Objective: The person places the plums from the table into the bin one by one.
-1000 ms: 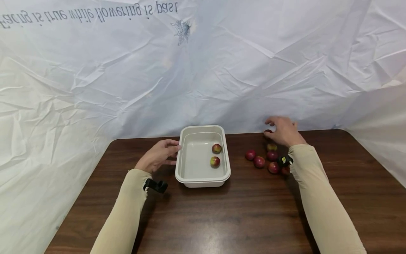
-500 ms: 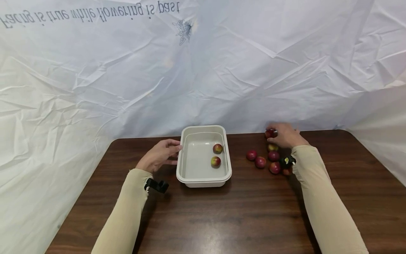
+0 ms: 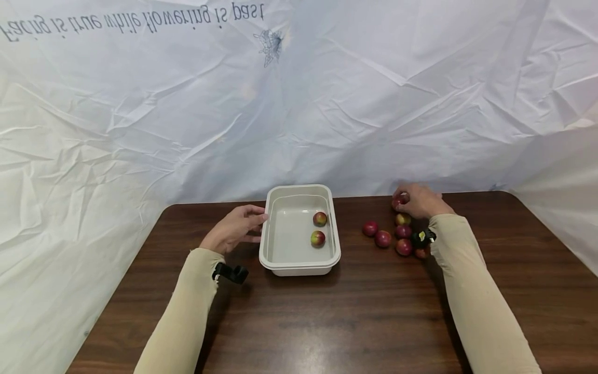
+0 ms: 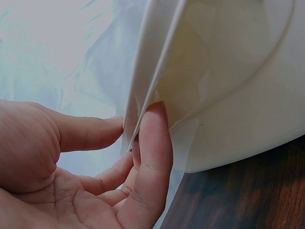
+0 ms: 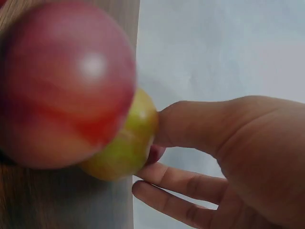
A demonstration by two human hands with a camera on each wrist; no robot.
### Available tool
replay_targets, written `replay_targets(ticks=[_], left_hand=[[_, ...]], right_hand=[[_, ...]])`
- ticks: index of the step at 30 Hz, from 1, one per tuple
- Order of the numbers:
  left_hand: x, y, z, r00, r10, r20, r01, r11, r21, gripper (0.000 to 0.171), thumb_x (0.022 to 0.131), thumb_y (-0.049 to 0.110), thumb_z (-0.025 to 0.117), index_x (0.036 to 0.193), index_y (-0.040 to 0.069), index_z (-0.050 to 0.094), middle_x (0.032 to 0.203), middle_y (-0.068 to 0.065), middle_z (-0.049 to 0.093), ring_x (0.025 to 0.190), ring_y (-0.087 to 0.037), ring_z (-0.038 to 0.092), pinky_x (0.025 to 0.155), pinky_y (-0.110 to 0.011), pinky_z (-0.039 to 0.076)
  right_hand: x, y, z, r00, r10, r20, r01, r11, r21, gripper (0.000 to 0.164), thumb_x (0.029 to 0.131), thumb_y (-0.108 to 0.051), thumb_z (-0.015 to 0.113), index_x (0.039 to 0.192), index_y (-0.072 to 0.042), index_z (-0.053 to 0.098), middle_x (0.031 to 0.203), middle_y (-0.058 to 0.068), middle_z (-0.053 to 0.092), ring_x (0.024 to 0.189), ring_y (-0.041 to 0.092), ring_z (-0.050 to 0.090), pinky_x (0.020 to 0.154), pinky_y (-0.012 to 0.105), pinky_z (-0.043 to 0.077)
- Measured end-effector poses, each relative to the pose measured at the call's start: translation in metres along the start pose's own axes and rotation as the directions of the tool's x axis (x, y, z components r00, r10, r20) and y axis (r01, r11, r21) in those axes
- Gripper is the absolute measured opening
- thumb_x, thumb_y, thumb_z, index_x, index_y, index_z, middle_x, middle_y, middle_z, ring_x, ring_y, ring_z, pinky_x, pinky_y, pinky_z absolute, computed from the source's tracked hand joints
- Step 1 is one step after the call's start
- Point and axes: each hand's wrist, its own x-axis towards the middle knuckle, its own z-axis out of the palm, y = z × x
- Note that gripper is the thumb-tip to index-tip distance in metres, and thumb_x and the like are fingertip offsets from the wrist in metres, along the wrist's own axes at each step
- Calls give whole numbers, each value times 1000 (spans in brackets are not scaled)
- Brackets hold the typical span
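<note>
Desk [image 3: 299, 317] is dark wood grain, slightly glossy, rounded far corners. Creased white sheet [image 3: 196, 98] behind and at both sides, flipped lettering [image 3: 135, 21] upper left.

Hands well apart. Left hand [image 3: 235, 227] pinches the left rim of the tray [image 3: 290, 241] between thumb and finger. Two fruits [image 3: 317, 238] inside, near its right wall, apart.

Right hand [image 3: 420, 201] – thumb and fingers on a dark red fruit [image 3: 399, 201] at the desk's far edge, right of the tray; can't tell if it's off the surface. Yellow-green fruit [image 3: 403, 220] just nearer – five loose reds [image 3: 383, 239] around below, one partly hidden by the wrist strap [image 3: 422, 238].
</note>
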Motion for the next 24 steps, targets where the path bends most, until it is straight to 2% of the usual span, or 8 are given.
replay_targets(ticks=[3,8,15,21,24], left_hand=[[0,0,0,1000,2,4,-2,1000,-2,42,108,22,54,144,3,47,131,-17,60,108,-24,64,88,-37,62],[0,0,0,1000,9,6,-9,1000,-4,41,107,22,55,143,3,48,127,-15,61,105,-22,65,87,-37,62],[0,0,-1,1000,7,5,-7,1000,-5,41,108,22,55,143,3,48,130,-17,61,108,-24,65,88,-38,62],[0,1,-1,1000,0,4,0,1000,3,42,108,23,55,144,3,47,132,-17,59,110,-25,64,88,-37,62],[0,1,0,1000,-4,5,4,1000,1,42,107,23,55,144,3,47,131,-17,59,109,-25,64,88,-37,62]], right_hand=[[0,0,0,1000,5,12,-5,1000,5,31,99,-15,64,128,-5,62,124,28,67,118,54,57,99,92,14],[0,1,0,1000,2,12,-2,1000,3,32,97,-14,64,128,-4,62,123,28,68,118,55,58,98,92,17],[1,-1,0,1000,9,-4,-9,1000,-11,32,97,-17,65,127,-6,63,119,25,69,115,53,59,99,90,19],[2,-2,-2,1000,-1,-18,1,1000,-28,32,98,-18,63,128,-7,63,118,24,69,112,49,60,97,87,25],[2,-3,-2,999,-31,-32,30,999,-35,32,97,-17,62,127,-7,63,115,24,68,105,45,62,94,77,39]])
